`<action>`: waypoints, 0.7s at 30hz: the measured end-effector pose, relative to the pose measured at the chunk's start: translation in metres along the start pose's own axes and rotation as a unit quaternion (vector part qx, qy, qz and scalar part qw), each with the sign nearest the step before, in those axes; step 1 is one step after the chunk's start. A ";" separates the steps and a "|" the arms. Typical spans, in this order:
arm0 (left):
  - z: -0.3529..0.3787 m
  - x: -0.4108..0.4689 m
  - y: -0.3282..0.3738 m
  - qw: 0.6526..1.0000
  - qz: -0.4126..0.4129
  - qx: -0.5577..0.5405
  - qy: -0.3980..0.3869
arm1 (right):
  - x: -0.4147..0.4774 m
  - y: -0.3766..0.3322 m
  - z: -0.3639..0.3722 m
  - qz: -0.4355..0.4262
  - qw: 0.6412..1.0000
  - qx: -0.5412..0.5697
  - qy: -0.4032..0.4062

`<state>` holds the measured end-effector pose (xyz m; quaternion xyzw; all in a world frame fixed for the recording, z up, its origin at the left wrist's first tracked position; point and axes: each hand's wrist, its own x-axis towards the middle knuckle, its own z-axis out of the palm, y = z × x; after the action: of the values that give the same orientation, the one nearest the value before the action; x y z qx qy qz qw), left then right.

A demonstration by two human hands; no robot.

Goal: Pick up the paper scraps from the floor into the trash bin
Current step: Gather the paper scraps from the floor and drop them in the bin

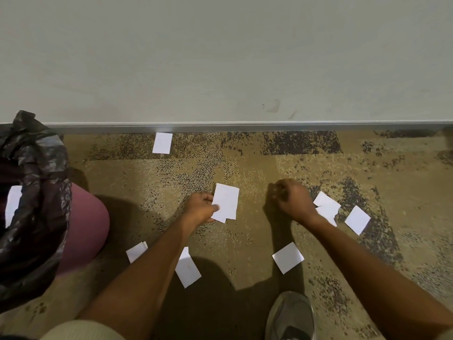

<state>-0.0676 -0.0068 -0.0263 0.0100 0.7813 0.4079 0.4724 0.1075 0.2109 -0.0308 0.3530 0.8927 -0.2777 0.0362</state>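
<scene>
White paper scraps lie scattered on the patterned carpet. My left hand point(199, 208) pinches a small stack of scraps point(226, 201) just above the floor. My right hand point(293, 198) hovers over bare carpet with its fingers curled shut and nothing visible in it. Overlapping scraps point(327, 204) lie just right of that wrist, another scrap point(358, 219) further right. One scrap point(288, 257) lies between my forearms, two scraps point(187, 268) point(136, 251) lie under my left forearm, and one point(162, 142) rests by the wall. The pink trash bin point(85, 229) with a black liner point(34, 192) stands at the left, a scrap point(12, 204) inside.
A pale wall with a grey baseboard point(245, 127) runs across the far side. My grey shoe point(290, 315) is planted on the carpet at the bottom, right of centre. The carpet stretches to the right beyond the scraps.
</scene>
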 end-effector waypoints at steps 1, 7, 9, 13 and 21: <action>0.000 0.000 0.000 1.000 0.000 0.004 0.001 | 0.000 0.019 -0.009 0.035 0.999 -0.014 0.022; 0.001 0.002 -0.001 1.000 -0.005 0.012 0.012 | -0.020 0.128 -0.050 0.221 0.973 -0.068 0.013; 0.001 0.002 -0.001 1.000 -0.006 0.015 0.016 | -0.031 0.146 -0.058 0.258 0.964 -0.056 0.013; 0.001 0.001 -0.001 1.000 -0.007 0.011 0.016 | -0.052 0.176 -0.064 0.292 0.955 -0.030 0.031; 0.000 0.002 -0.003 1.000 -0.007 0.009 0.020 | -0.070 0.174 -0.062 0.290 0.956 -0.008 0.048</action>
<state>-0.0674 -0.0077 -0.0301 0.0010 0.7943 0.3973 0.4596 0.2815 0.3045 -0.0422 0.6091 0.7549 -0.2311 0.0749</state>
